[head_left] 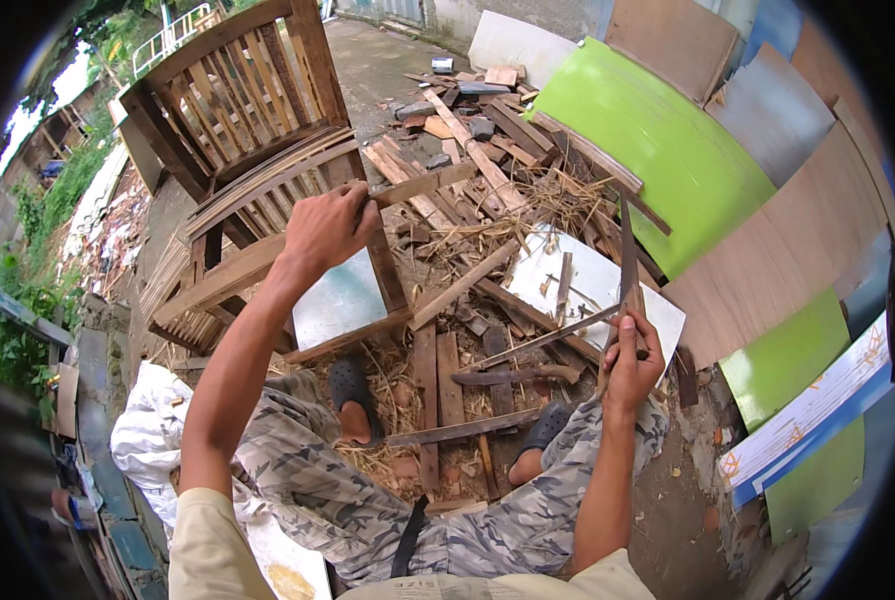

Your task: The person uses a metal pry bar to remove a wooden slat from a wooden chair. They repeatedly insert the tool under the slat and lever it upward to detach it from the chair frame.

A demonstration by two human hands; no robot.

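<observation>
My left hand (330,225) is closed around a wooden strip (426,186), whose free end sticks out to the right in front of the slatted wooden chair (363,270). In my right hand (635,362) is a long dark tapering blade (628,250), pointing up and away; its exact kind is unclear. A thin strip (543,346) slants down to the left from beside that hand. On the ground between my feet lies a curved knife (518,376) with a wooden handle, among several boards (450,380).
Ahead lies a heap of scrap wood (498,140) with straw-like shavings. A white sheet (548,270) sits on the ground, partly under offcuts. Bright green panels (658,140) and plywood (778,250) lean along the right. A low block wall (118,480) stands at left.
</observation>
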